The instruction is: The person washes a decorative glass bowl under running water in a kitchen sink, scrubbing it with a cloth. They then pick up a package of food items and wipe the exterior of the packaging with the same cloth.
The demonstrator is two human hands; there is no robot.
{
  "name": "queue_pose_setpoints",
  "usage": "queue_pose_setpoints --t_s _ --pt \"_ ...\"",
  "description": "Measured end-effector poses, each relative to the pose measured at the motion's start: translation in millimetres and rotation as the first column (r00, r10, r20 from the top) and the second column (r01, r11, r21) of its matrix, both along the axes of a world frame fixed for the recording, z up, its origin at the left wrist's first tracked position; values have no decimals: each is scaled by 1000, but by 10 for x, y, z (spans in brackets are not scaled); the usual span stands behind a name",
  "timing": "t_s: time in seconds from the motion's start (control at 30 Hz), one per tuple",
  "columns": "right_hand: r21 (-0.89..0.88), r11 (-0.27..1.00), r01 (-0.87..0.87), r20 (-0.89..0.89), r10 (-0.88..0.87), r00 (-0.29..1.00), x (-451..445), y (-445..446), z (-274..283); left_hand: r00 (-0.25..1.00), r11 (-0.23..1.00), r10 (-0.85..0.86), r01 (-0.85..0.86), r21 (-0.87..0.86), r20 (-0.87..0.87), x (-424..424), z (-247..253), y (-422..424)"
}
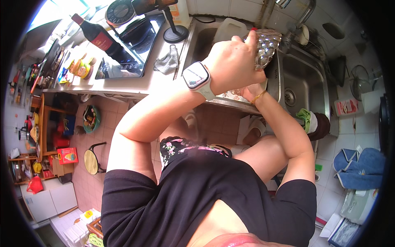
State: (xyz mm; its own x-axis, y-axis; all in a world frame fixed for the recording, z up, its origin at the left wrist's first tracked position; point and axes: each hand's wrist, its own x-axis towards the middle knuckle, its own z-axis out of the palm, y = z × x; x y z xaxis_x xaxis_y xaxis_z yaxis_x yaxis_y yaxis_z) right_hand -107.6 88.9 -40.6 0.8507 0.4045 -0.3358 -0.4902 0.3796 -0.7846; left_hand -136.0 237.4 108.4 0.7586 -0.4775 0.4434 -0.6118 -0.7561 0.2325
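My left hand (236,63), with a watch on the wrist, is over the left sink basin. Its fingers curl over a shiny silvery vessel (268,46) with a bumpy surface. A small red spot shows by my index fingertip, too small to name. Lower down, near the basin's front rim, my right hand (254,92) wears a bracelet and closes around the near part of the shiny thing. My left hand hides most of the right fingers and the vessel's middle. Behind them a translucent plastic container (230,29) lies in the left basin (200,46).
The right steel basin (301,77) has a drain, with a faucet (305,15) behind. Cloths (311,123) hang at its front corner. Left on the counter are a grey cloth (167,60), a black stand (175,32), an induction cooktop (132,58), a wine bottle (101,40) and jars (81,68).
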Motion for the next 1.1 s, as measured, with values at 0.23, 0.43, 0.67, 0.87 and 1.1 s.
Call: queue_pose_setpoints --t_s 0.23,0.43,0.67,0.87,1.1 --pt "-36 998 47 33 -46 998 81 -107 -139 999 994 25 -28 -103 -37 -173 42 122" --pt "-169 977 127 97 -112 989 34 -359 -286 996 959 35 -56 -279 -82 -322 -242 192" --pt "-405 897 177 250 -77 965 -102 -759 -175 848 894 -77 -175 -412 -525 -239 -385 670" --pt "-513 830 219 251 -100 963 -120 -783 521 503 370 -683 -387 -844 -530 -56 -901 940" --pt "-184 954 236 395 -149 907 68 -559 755 574 -30 -800 -332 -943 -176 -633 -930 1534"
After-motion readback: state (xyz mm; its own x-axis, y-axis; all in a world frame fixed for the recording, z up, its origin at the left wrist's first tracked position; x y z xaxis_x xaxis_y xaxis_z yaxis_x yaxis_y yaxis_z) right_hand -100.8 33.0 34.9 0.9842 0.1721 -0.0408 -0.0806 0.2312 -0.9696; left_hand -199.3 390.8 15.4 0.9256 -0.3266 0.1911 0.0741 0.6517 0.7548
